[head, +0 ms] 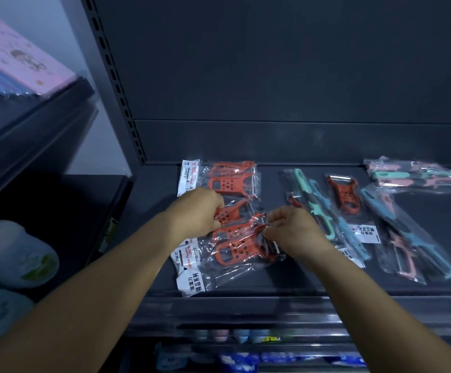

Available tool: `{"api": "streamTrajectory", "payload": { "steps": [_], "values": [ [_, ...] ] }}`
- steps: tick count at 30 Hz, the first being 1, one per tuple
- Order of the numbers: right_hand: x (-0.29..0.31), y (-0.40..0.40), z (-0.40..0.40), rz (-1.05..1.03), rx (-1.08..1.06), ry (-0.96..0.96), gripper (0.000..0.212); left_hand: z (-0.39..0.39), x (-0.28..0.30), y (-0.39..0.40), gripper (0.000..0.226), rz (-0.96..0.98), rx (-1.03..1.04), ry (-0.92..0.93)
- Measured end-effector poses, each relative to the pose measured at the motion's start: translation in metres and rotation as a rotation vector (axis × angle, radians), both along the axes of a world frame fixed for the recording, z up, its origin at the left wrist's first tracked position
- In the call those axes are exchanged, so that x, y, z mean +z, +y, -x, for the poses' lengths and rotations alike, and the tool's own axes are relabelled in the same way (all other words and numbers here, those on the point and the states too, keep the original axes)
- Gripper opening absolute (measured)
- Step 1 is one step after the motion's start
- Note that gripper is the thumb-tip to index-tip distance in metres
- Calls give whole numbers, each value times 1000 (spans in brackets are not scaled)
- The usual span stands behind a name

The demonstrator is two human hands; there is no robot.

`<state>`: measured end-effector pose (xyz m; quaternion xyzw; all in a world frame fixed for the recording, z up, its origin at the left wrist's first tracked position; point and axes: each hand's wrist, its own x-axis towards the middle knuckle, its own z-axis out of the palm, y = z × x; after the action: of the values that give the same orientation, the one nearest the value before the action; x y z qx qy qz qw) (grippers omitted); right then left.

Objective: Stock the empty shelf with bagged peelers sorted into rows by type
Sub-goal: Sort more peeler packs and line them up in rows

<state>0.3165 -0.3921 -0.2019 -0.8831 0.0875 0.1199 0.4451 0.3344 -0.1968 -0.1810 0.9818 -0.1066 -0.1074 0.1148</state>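
Left hand (196, 211) fingers curl on an orange bagged peeler (235, 210); right hand (290, 228) fingers pinch the blade end of the front orange bag (229, 249) on the shelf (272, 281). Right of the fingers: unsorted teal and pink bags (407, 238). Risk: slick film slips, orange row skews or overlaps.

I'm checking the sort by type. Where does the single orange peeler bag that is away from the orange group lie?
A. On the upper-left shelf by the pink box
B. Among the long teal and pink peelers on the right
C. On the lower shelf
B: the stray orange peeler bag lies between bags of teal peelers, right of both hands.
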Motion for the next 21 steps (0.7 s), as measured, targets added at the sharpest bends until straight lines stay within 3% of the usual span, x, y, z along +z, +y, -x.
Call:
{"api": "streamTrajectory", "payload": {
  "steps": [10, 16, 21],
  "values": [
    [5, 0, -9, -10, -53, -71, 16, -16, 11, -1, 37, -24, -105, -203],
    [2, 6, -19, -26, -87, -74, 12, -30, 9, 1, 47, 15, -117, -119],
    [5, 9, -17, -122, -80, -13, 13, -14, 18, 13, 45, 181, -97, -115]
  ]
}}
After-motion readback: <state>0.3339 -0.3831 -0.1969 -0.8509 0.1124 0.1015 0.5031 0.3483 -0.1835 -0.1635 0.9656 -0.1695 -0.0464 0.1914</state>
